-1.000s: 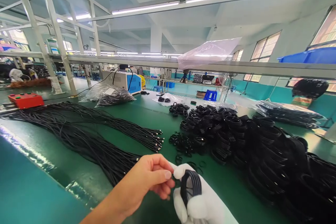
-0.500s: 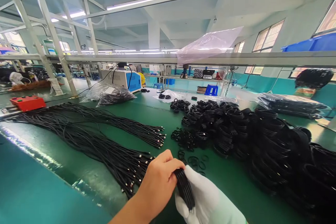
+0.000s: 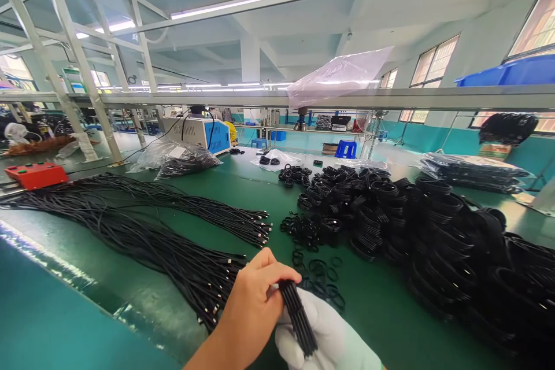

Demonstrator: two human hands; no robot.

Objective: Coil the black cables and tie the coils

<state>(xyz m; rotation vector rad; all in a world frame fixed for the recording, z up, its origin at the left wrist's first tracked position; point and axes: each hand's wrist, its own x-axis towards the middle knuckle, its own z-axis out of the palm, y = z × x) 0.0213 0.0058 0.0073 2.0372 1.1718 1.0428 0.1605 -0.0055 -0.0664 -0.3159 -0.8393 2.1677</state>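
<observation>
Low in the middle of the view, both hands are closed on a coiled black cable (image 3: pixel 298 318), its stacked turns facing me. My bare left hand (image 3: pixel 255 295) pinches the coil's upper end between thumb and fingers. The white-gloved right hand (image 3: pixel 332 329) cups the coil from behind and below, with some fingers hidden. Just beyond the hands, loose black rings (image 3: pixel 323 277) lie on the green table (image 3: pixel 368 300). To the left, long straight black cables (image 3: pixel 165 243) lie in a bundle, their plug ends close to my left hand.
A large heap of coiled black cables (image 3: pixel 385 202) covers the right side. A second cable bundle (image 3: pixel 195 208) lies farther back. A red control box (image 3: pixel 37 175) sits far left, with a blue-and-white machine (image 3: pixel 203 133) and a plastic bag (image 3: pixel 182 159) behind. A metal shelf beam (image 3: pixel 243 98) spans overhead.
Both hands have shifted slightly left with the coil. The gloved thumb no longer lies along the coil's upper side, and more of the turns show.
</observation>
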